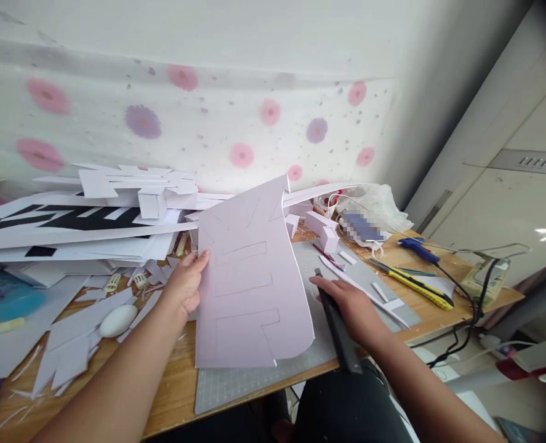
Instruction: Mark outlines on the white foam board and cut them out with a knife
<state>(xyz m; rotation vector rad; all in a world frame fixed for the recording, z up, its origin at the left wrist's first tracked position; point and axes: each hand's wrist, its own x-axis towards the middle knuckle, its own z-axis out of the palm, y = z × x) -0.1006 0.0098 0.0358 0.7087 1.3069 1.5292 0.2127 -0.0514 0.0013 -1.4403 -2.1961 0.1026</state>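
Note:
My left hand (192, 280) grips the left edge of a white board (249, 295), its fingers behind it. Pencil outlines of several rectangles and slanted lines show on the board, which is tilted up above a grey cutting mat (236, 391). The board's right edge is curved. In my right hand (346, 301) is a long black ruler (340, 332), held at the mat's right part and reaching past the table's front edge. The ruler and the board are apart.
A yellow cutter (423, 288) and a blue glue gun (419, 249) with a cable lie at the right. White strips and a red pencil (322, 253) rest on the mat. Stacked boards (92, 243), paper scraps and a white oval object (118, 320) cover the left side.

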